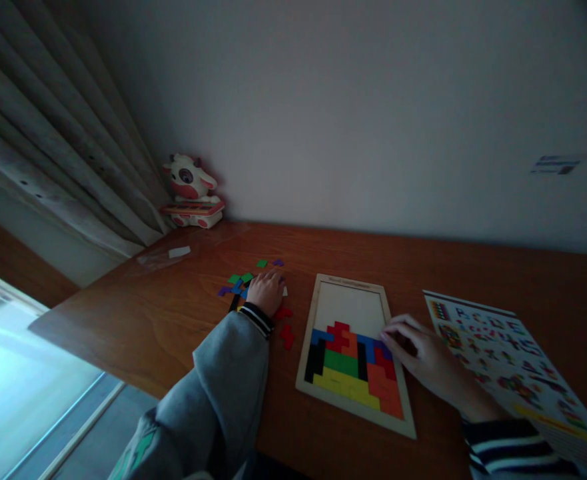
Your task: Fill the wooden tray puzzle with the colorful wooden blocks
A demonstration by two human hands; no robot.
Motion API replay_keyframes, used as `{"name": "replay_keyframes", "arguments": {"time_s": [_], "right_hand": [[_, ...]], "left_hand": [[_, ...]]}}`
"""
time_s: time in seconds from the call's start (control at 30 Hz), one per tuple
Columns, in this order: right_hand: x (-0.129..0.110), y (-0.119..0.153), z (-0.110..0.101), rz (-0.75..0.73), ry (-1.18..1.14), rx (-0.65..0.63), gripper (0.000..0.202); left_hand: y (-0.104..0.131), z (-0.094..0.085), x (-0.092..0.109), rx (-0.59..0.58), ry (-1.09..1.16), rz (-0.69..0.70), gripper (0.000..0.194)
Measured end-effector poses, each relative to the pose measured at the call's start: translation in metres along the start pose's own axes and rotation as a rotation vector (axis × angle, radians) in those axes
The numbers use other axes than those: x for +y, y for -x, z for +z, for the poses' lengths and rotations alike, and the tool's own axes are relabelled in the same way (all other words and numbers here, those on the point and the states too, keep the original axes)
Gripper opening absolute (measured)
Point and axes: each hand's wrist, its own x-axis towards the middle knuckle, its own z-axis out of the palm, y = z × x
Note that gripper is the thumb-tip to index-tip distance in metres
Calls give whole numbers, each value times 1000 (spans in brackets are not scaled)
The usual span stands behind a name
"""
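My left hand [267, 292] rests palm down over loose coloured puzzle pieces on the table, its fingers loosely spread and the tips partly hidden. Beside it lie a red piece [287, 337], green pieces [234, 279] and a purple piece [224, 291]. A wooden puzzle tray [306, 360] stands in front of me, its lower part filled with yellow, green, black, orange, red and blue pieces. At the tray's right edge my right hand [426, 360] has thumb and forefinger pinched together at a purple puzzle piece [384, 348] among the laid pieces.
A printed sheet [503, 360] with colourful figures lies to the right. A cow-shaped toy keyboard [193, 193] stands at the back left, near the curtain [63, 127]. Clear plastic film [160, 260] lies before it. The wall [353, 120] borders the table's far side.
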Motion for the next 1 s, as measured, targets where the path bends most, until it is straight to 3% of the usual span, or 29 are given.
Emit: {"name": "replay_keyframes", "arguments": {"time_s": [0.1,0.3,0.63,0.83,0.93,1.0], "right_hand": [[0,0,0,0,-6,10,28],[0,0,0,8,-3,5,29],[2,0,2,-4,4,0,27],[2,0,2,6,-20,-18,26],[2,0,2,14,-25,-21,26],[0,0,2,16,-16,-20,26]], "left_hand": [[-2,-4,-7,-31,-14,-13,27],[-2,-10,-3,-51,-15,21,22],[-2,-4,-3,-34,-11,90,21],[3,-1,-1,46,-18,70,32],[0,3,-3,88,-11,35,49],[-7,7,-4,53,1,9,58]]}}
